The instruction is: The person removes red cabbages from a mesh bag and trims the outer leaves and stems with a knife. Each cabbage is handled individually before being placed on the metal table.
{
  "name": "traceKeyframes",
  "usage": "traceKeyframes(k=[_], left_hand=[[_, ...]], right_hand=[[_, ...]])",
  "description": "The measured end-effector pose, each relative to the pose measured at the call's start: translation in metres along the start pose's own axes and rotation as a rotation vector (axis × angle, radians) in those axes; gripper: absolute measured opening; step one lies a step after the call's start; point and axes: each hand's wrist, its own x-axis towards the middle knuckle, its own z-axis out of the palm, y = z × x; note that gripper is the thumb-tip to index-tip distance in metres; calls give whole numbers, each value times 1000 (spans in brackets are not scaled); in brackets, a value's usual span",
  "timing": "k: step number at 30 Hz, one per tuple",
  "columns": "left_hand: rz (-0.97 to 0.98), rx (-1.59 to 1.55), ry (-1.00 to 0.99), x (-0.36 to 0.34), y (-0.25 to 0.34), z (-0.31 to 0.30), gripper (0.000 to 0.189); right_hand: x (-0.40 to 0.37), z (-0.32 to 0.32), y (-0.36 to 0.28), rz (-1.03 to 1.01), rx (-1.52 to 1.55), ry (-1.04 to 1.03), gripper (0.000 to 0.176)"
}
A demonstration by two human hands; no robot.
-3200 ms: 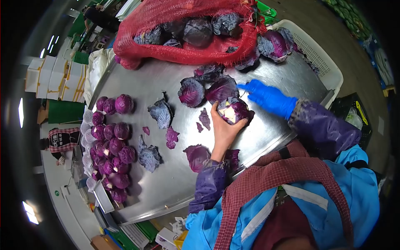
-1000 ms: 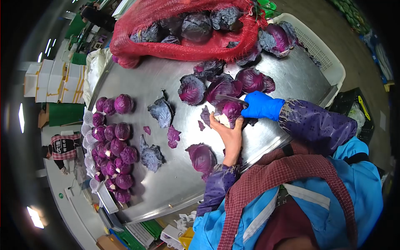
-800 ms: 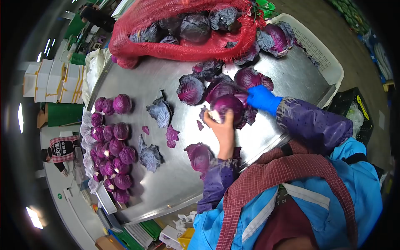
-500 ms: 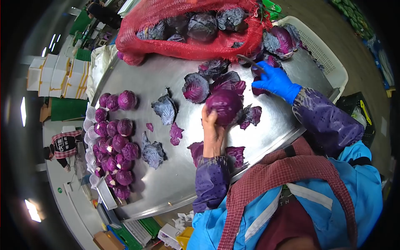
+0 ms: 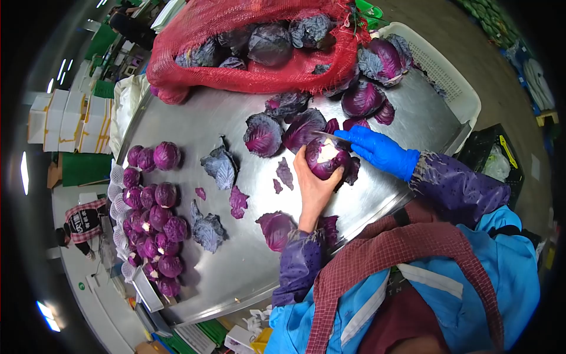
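My bare left hand (image 5: 316, 187) is wrapped round a purple cabbage (image 5: 328, 158), whose pale cut stem end faces up. In my blue-gloved right hand (image 5: 380, 152) is a knife (image 5: 328, 136), its thin blade lying over the cabbage's upper edge. Loose purple outer leaves (image 5: 263, 134) lie beyond the cabbage, and a torn leaf (image 5: 276, 230) rests near my left sleeve. Trimmed cabbages (image 5: 167, 156) stand grouped on the left side of the metal table (image 5: 236, 265).
A red mesh bag (image 5: 218, 79) of untrimmed cabbages lies open at the table's far side. A white perforated basket (image 5: 439, 65) adjoins the far right. White foam nets (image 5: 116, 192) line the left edge. A person in a plaid garment (image 5: 85, 221) is farther left.
The cabbage in my left hand has turned, showing its pale stem end. My right hand has come down to it with the knife. The whole view has shifted slightly.
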Motion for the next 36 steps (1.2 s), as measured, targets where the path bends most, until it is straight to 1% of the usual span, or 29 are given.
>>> traceKeyframes(k=[1,3,5,6,8,9,11,12,13,15,16,19,20,21,22,23,24,25,27,28,29,31,32,34,35,36], left_hand=[[0,-2,-3,1,-1,2,90],[40,49,31,2,1,3,88],[35,45,26,4,4,4,86],[28,39,27,5,5,5,85],[12,43,48,8,3,10,84],[0,48,68,9,3,11,82],[-20,53,80,11,6,12,82],[-44,55,90,11,7,13,82],[-43,54,89,11,8,15,82],[-67,63,134,11,10,17,83],[-62,61,133,11,9,19,83],[-75,56,148,10,7,21,83],[-76,67,153,10,7,21,83],[-77,78,159,10,8,22,82],[-70,79,157,9,8,23,82],[-13,83,170,6,9,25,82],[45,88,185,6,9,26,82],[51,92,183,6,8,25,82],[-52,72,173,6,6,22,82],[-47,74,174,6,6,22,82],[17,65,165,2,7,22,82],[127,84,165,-9,8,25,83],[89,65,161,-11,5,23,84],[50,46,161,-17,-2,18,85],[55,3,90,-21,-5,9,86],[65,-40,23,-22,-8,2,86]], right_hand=[[-2,0,-4,31,-37,-16,45],[-2,4,-12,7,2,-19,46],[1,5,-23,147,-153,-58,43],[5,7,-23,146,-152,-59,43],[13,11,-19,83,-491,-7,53],[18,11,-17,82,-490,-7,53],[31,8,-9,231,-377,-130,54],[32,8,1,16,-431,-42,54],[35,7,10,17,-432,-41,54],[40,1,16,-83,-494,-151,52],[40,9,29,-194,-533,-17,50],[43,8,21,-136,-522,-28,54],[43,9,23,-197,-539,6,56],[43,7,25,-197,-540,11,56],[43,4,27,-219,-673,-47,57],[44,-1,26,-238,-804,-104,58],[46,-8,24,-239,-790,-166,59],[47,-7,22,-238,-789,-158,59],[50,6,22,-149,-687,-97,64],[54,15,21,31,-525,-52,46],[57,12,21,29,-526,-49,46],[62,5,24,139,-444,12,33],[65,10,35,106,-417,35,23],[66,8,50,134,-419,46,21],[64,10,58,160,-424,56,19],[59,13,62,178,-404,127,20]])
